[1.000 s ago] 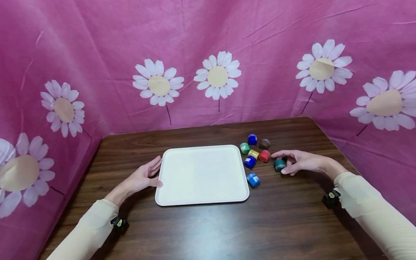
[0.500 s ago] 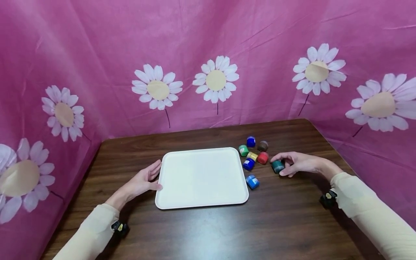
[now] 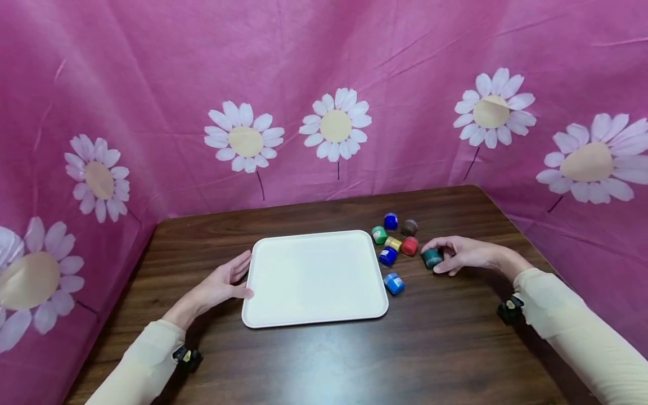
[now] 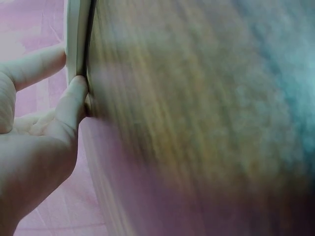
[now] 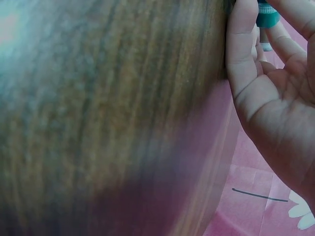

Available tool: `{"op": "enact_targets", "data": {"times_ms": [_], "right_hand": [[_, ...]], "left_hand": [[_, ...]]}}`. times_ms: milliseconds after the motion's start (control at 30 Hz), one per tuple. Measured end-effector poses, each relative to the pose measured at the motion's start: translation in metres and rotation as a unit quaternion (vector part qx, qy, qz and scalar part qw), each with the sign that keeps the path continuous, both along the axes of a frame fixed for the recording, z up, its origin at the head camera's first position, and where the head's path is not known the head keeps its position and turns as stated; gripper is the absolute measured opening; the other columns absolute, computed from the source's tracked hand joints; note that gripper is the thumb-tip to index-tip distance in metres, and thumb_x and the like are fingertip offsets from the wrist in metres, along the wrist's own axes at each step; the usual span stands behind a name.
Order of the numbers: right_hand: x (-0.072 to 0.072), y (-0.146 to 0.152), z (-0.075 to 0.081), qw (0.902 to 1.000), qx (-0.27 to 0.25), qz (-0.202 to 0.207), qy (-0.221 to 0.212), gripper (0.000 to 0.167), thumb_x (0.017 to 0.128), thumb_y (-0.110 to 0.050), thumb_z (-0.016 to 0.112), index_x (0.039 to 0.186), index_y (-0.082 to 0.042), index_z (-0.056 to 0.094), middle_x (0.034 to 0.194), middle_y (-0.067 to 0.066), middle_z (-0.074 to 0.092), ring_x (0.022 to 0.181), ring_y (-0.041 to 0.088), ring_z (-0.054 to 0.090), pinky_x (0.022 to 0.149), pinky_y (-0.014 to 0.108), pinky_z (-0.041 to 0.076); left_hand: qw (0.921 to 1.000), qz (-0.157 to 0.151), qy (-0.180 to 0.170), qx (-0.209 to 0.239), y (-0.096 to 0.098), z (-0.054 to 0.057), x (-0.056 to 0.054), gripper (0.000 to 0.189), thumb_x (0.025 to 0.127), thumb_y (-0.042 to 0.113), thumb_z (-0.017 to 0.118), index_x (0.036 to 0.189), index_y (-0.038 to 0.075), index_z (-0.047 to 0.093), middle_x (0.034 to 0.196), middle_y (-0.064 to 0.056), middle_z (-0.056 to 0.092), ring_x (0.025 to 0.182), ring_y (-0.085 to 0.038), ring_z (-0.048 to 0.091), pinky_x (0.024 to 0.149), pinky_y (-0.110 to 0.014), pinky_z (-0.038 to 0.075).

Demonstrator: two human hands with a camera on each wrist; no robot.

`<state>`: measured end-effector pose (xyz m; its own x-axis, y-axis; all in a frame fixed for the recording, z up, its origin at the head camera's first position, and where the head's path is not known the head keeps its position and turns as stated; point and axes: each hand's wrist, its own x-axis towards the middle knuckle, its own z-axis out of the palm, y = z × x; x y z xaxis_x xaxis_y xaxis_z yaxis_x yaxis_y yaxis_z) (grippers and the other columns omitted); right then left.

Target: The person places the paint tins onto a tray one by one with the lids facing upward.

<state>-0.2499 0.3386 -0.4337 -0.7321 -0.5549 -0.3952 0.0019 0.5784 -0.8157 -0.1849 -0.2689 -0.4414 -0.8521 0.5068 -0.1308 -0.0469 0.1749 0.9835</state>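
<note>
In the head view, my left hand (image 3: 220, 287) is at the left edge of a white rectangular tray (image 3: 315, 322), its fingers straight along the side. The left wrist view has the thumb and a fingertip touching the tray's rim (image 4: 76, 39). To the right, my right hand (image 3: 466, 254) holds a small dark green paint jar (image 3: 432, 258) between thumb and fingers, low at the tabletop. Part of that green jar (image 5: 267, 17) shows between the fingers in the right wrist view.
Between tray and right hand lies a cluster of paint jars: a red jar (image 3: 409, 246), a yellow jar (image 3: 392, 243), a green jar (image 3: 379, 234), a brown jar (image 3: 409, 227) and others. A light blue jar (image 3: 394, 283) sits by the tray's right edge. Pink flowered cloth (image 3: 304, 56) surrounds the wooden table (image 3: 445, 337).
My right hand and the dark green jar have shifted slightly left, toward the red jar. My left hand stays at the tray. The head view has tilted a little.
</note>
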Motion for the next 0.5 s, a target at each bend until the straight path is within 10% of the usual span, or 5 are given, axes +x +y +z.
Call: {"op": "enact_targets", "data": {"times_ms": [500], "right_hand": [[0.0024, -0.0007, 0.0013, 1.0000, -0.003, -0.005, 0.005, 0.052, 0.094, -0.018, 0.074, 0.141, -0.006, 0.053, 0.119, 0.021, 0.051, 0.100, 0.032, 0.054, 0.074, 0.044, 0.060]], "left_hand": [[1.0000, -0.002, -0.006, 0.001, -0.0013, 0.0013, -0.0015, 0.103, 0.085, -0.016, 0.070, 0.157, -0.010, -0.003, 0.164, -0.028, 0.000, 0.150, -0.042, 0.001, 0.108, -0.030, 0.038]]}}
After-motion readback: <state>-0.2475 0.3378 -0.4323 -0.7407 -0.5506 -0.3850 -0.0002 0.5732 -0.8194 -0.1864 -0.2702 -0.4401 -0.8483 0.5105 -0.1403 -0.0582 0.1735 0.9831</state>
